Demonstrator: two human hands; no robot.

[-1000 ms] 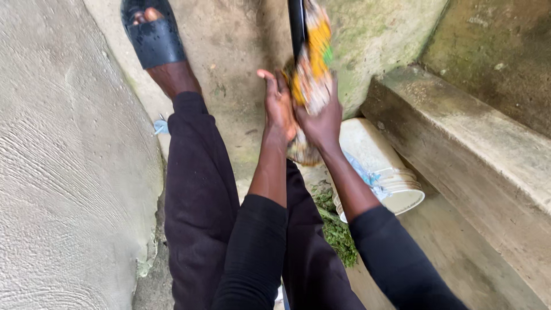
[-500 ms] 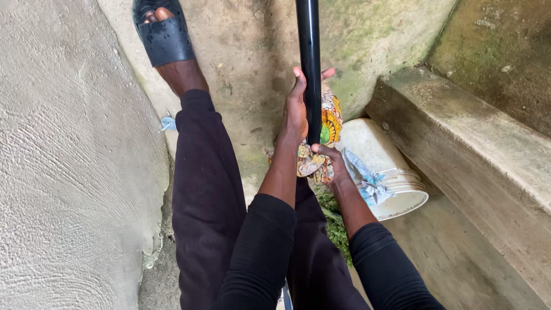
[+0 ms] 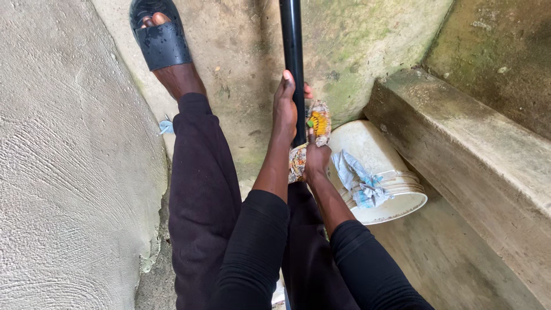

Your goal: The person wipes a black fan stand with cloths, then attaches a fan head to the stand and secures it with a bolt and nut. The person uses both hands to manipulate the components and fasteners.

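Pipe (image 3: 291, 51), black, smooth and round, runs straight up the middle of the view and out past the top edge, standing against the rough concrete floor (image 3: 229, 69). The left hand (image 3: 285, 109) wraps it from the left side, fingers curled around the shaft with the tips showing on its far edge. Just below, the right hand (image 3: 315, 156) is closed on a patterned cloth (image 3: 319, 119), yellow, orange and white, bunched against the pipe; part of the cloth pokes up above the fist and another fold hangs beneath it, though how far it goes around the pipe is hard to tell. Both forearms wear black sleeves. Beside the right hand a white plastic bucket (image 3: 396, 198) lies tipped on its side, with a crumpled pale blue rag (image 3: 359, 181) draped over it. A mossy concrete step (image 3: 470, 149) rises on the right. On the left a leg in black trousers ends in a black slide sandal (image 3: 162, 43), next to a grey combed-plaster wall (image 3: 63, 172).
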